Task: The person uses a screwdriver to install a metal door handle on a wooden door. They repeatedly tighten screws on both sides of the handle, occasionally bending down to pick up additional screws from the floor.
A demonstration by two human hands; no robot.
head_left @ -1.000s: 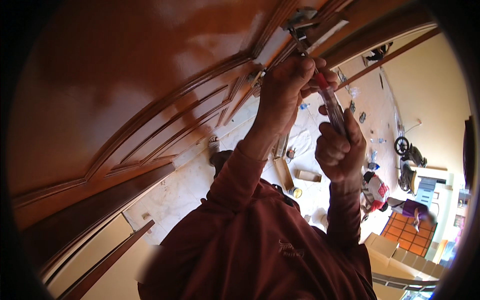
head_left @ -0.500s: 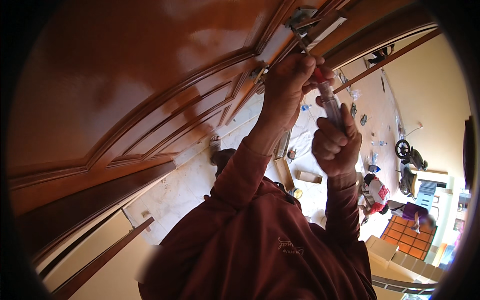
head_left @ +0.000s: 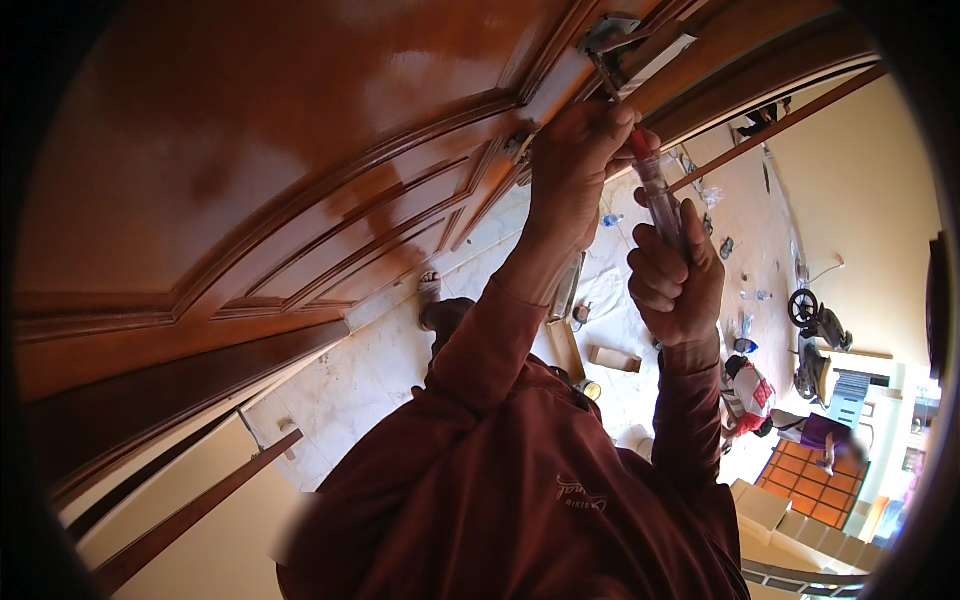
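Note:
My right hand (head_left: 676, 278) is closed round the clear handle of a screwdriver (head_left: 660, 200) with a red collar. At that collar and the lower shaft, the fingers of my left hand (head_left: 588, 150) are pinched together. The shaft runs up to a metal door fitting (head_left: 610, 36) on the edge of a brown panelled door (head_left: 330, 130). Whether the tip sits in a screw cannot be made out. A second metal fitting (head_left: 518, 146) shows on the door, left of my left hand.
Below lies a pale tiled floor (head_left: 350, 400) with an open cardboard box (head_left: 615, 358) and scattered bottles. Two people (head_left: 750, 390) are at the right, near a motorbike (head_left: 820, 330). A wooden frame bar (head_left: 780, 125) crosses at upper right.
Both hands keep their hold on the screwdriver, and my right hand has shifted very slightly. The view has moved a little.

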